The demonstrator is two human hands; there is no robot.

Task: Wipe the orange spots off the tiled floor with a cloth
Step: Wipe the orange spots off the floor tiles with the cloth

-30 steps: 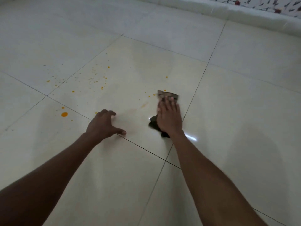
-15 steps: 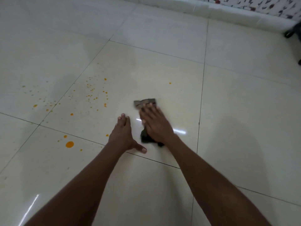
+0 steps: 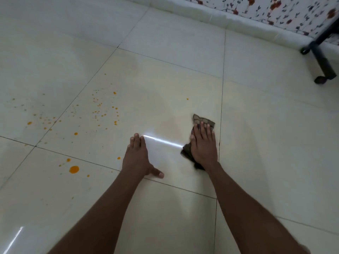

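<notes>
Both hands work flat: the right hand [image 3: 203,145] presses the cloth [image 3: 202,121] onto the tiled floor [image 3: 165,79] for scrubbing pressure, the left hand [image 3: 136,158] braces (likely bearing weight); orange spots [image 3: 74,169] lie further left, unwiped.

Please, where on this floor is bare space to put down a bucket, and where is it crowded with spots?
Bare tiles lie right of the cloth and right hand, up to the black stand, and beyond, toward the wall skirting. Crowded: orange spots scatter left of the left hand, with a big drop nearer. One lone spot lies beyond the cloth.
</notes>
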